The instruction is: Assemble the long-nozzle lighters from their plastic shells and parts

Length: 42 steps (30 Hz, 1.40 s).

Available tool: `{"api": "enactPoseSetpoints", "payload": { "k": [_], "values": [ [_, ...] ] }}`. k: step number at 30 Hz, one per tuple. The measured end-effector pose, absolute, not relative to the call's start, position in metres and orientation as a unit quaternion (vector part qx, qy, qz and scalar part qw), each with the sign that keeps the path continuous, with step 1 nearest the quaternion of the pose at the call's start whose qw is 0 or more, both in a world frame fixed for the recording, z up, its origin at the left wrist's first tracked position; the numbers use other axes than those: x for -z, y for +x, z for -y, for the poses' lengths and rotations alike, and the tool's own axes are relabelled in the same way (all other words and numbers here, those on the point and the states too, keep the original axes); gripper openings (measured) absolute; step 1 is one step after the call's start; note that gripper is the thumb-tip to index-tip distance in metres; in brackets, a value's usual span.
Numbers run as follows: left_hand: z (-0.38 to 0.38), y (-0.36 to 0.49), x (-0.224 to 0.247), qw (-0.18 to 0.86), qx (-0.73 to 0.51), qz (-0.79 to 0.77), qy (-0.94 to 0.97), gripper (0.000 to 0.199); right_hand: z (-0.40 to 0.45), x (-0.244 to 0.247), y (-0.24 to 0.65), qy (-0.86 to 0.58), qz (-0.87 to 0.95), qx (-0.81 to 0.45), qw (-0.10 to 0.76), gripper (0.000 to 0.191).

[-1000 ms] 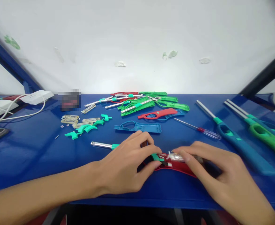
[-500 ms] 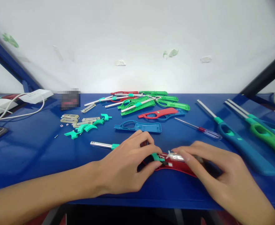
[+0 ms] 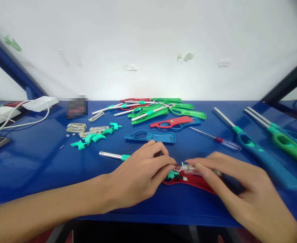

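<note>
A lighter's red handle half (image 3: 194, 184) lies on the blue table between my hands. Inside it sit a green trigger (image 3: 173, 174) and a black-and-white igniter piece (image 3: 181, 177). My left hand (image 3: 143, 170) has thumb and forefinger pinched together beside the trigger and a thin pale wire (image 3: 178, 169); what they hold is hidden. A metal lighter tube (image 3: 111, 155) with a green collar sticks out left of that hand. My right hand (image 3: 229, 180) pinches a clear fuel tank (image 3: 188, 169) over the handle half.
Behind my hands lie a blue handle half (image 3: 160, 137), a red handle half (image 3: 173, 122) and a screwdriver (image 3: 224, 142). Loose green triggers (image 3: 97, 137) and clear tanks (image 3: 76, 128) are at left. Assembled lighters (image 3: 262, 152) lie at right. A power strip (image 3: 40, 103) stands far left.
My left thumb and forefinger have closed together and come up off the green trigger, which shows more now. The clear tank is tilted a little differently in my right hand.
</note>
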<state>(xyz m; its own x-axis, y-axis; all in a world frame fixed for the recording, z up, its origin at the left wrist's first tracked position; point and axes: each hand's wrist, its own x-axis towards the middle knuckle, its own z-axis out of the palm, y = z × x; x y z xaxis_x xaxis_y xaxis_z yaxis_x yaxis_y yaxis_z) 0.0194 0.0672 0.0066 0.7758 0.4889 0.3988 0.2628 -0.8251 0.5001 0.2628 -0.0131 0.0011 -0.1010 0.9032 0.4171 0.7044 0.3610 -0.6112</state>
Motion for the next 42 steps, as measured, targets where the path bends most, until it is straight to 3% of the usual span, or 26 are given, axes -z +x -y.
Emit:
{"api": "enactPoseSetpoints", "payload": {
  "k": [19,42],
  "values": [
    [-0.0689,0.0245,-0.0067,0.257,-0.280,-0.206,0.902,0.013,0.0148,0.0010,0.2630,-0.525,0.751,-0.091,0.390,0.016],
    [-0.0682,0.0264,-0.0054,0.236,-0.308,-0.186,0.903,0.016,0.0141,-0.0003,0.2629,-0.510,0.766,-0.087,0.382,0.019]
  ]
}}
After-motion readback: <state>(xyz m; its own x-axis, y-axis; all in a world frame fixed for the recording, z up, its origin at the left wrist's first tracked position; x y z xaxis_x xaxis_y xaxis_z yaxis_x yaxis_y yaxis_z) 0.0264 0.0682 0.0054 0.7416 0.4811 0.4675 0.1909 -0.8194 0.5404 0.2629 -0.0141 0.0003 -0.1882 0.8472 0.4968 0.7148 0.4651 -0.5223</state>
